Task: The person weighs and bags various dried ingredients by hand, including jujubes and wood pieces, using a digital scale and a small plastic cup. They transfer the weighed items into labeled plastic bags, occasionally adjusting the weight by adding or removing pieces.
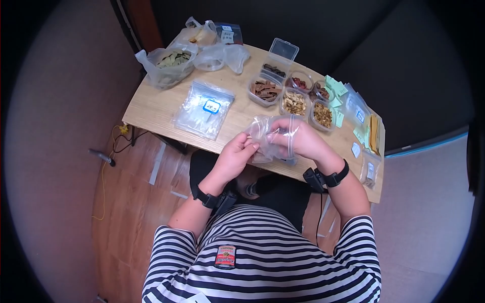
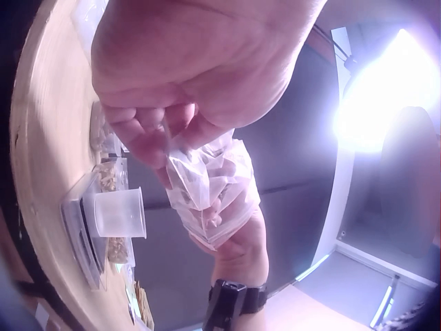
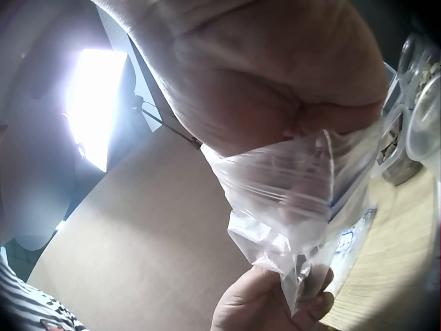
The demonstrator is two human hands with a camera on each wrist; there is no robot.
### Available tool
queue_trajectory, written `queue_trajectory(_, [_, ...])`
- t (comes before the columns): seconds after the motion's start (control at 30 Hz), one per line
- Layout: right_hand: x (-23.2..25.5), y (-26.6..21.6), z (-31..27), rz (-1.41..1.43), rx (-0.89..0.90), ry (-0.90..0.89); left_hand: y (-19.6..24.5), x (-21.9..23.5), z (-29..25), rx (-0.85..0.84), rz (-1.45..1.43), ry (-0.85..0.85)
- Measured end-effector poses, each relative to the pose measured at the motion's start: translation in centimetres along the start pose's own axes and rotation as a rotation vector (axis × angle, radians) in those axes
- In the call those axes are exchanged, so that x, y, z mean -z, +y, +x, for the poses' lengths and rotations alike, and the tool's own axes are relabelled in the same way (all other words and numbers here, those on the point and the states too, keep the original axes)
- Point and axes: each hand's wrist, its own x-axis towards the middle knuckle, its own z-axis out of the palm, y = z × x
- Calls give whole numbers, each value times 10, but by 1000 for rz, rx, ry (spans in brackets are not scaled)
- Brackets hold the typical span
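Observation:
A clear plastic zip bag is stretched between the two hands near the table's front edge. My left hand pinches its bottom corner between thumb and fingers, as the right wrist view also shows. My right hand reaches inside the bag, its mouth and zip strip round the hand. Through the wrinkled film the right fingers show loosely bent, with no separate thing seen between them. In the left wrist view, a translucent plastic cup stands on a flat scale beside the hands.
Behind the hands, tubs hold brown bark pieces, pale slices and several other dried goods. Flat labelled zip bags lie at left; a bag of leaves stands behind them. Green notes and a small filled bag lie at right.

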Motion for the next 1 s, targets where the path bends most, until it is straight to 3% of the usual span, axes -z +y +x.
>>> queue_trajectory(0.23, [14,-3,20,-116,-80,-7,-14,14,15,-81,-205,51])
queue_trajectory(0.33, [23,-11,28,-234,30,42,-12,21,21,-63,-395,151])
queue_trajectory(0.4, [32,-21,35,-150,-66,-23,-31,41,29,-55,-546,164])
queue_trajectory(0.47, [36,-29,45,-118,-35,35,-43,51,35,-102,-546,169])
queue_trajectory(0.57, [59,-18,78,-21,-44,133,-38,51,35,-140,-878,214])
queue_trajectory(0.73, [77,-1,129,-177,-67,195,-42,63,35,-115,-869,113])
queue_trajectory(1.0, [77,19,175,-526,-97,302,-42,63,34,-101,-823,106])
